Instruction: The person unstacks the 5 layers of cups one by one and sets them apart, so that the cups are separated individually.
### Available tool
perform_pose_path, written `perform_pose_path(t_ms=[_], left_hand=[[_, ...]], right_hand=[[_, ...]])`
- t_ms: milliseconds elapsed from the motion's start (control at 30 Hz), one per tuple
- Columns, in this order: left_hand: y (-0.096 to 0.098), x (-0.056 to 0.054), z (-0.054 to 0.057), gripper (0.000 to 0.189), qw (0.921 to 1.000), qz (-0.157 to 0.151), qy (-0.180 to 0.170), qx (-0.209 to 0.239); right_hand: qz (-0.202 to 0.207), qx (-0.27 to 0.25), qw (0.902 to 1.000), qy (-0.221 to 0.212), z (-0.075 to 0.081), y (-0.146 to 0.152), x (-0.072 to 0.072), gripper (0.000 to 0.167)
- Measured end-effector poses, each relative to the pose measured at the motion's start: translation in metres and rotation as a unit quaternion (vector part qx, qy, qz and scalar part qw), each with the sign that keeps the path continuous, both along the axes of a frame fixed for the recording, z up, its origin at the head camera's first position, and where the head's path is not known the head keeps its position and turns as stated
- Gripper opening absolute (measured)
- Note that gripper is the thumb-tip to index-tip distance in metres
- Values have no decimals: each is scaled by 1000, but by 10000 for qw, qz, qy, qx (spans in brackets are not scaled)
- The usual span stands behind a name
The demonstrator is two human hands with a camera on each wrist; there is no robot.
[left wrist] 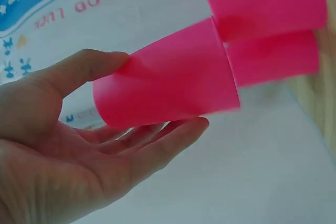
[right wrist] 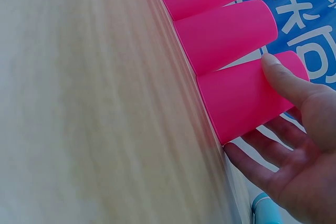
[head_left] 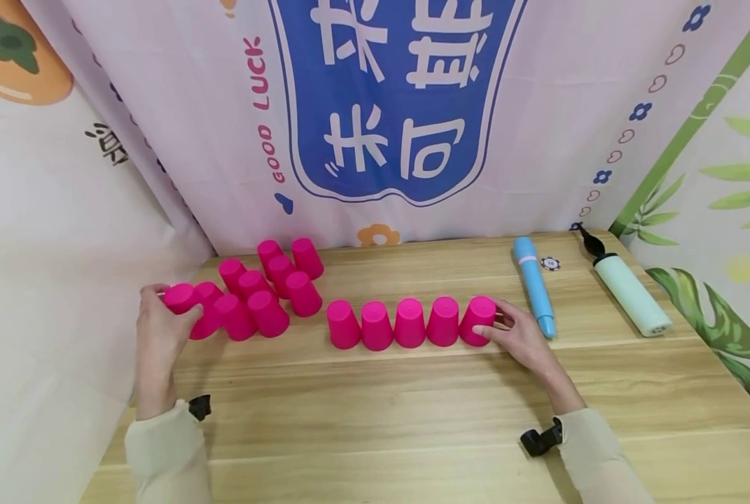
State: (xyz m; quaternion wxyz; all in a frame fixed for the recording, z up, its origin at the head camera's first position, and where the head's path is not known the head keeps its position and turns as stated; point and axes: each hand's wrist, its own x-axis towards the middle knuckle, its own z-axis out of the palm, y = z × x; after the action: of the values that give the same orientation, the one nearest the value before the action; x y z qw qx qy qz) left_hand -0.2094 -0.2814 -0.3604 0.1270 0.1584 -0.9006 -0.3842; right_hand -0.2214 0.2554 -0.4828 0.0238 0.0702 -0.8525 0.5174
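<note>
Upside-down pink cups stand on the table in two groups. My left hand (head_left: 160,329) grips the leftmost cup (left wrist: 168,77) of the left group, thumb on one side and fingers along the other. That cup sits right beside its neighbours (left wrist: 273,59) in the left wrist view. At the right end of a straight row of several cups, my right hand (head_left: 521,337) holds the end cup (right wrist: 252,98) between thumb and fingers. Its neighbour (right wrist: 226,35) stands close alongside. Behind the left hand, the other cups (head_left: 269,313) of the left group are clustered in slanting rows.
Right of the row lies a light blue tube-shaped pump (head_left: 536,287), with a small round chip (head_left: 550,264) near it. Farther right is a pale green hand pump (head_left: 633,294) with a black nozzle. A printed cloth (head_left: 211,140) hangs behind the wooden table (head_left: 375,420).
</note>
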Motion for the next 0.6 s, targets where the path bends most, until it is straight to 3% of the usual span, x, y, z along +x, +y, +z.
perform_pose_path(t_ms=[367, 600], left_hand=[[-26, 10, 0, 63, 9974, -57, -324, -635], [-39, -5, -28, 58, 9916, -619, -702, -889]], right_hand=[[63, -34, 9999, 107, 0, 2, 1, 66], [37, -54, 10000, 65, -1, 2, 1, 67]])
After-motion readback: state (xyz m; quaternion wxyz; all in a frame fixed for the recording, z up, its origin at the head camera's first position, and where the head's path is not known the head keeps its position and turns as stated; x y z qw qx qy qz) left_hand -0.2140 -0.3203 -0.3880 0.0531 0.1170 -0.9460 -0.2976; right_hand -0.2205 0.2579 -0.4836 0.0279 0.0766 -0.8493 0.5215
